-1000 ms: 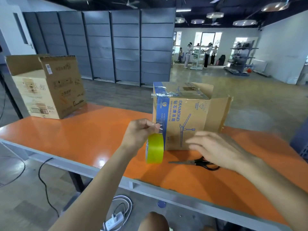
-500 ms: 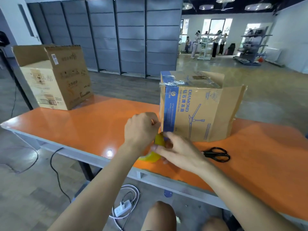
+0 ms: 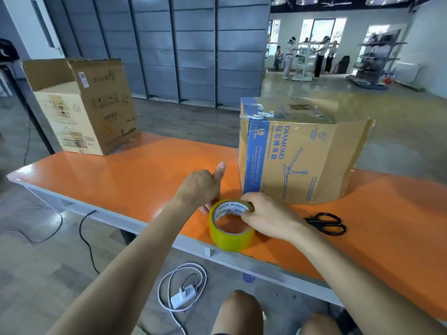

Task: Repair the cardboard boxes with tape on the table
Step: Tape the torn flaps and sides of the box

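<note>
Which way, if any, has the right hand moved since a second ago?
Yes. The right hand moved left, from over the scissors to the tape roll.

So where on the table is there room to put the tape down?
Biggest bare patch: table between the far box and the fan box. More right of the scissors. Crowded before the fan box, where left hand and right hand hold the tape.

A large open hall of the warehouse or showroom kind is indicated. A polished grey concrete floor [image 3: 411,141] is spread wide, and a row of tall grey panelled partitions [image 3: 193,52] is set along the back. Stocked metal display racks [image 3: 372,66] are seen at the far end, with standing people [image 3: 290,56] among them. A long orange-topped work table [image 3: 145,180] is placed in front.
</note>
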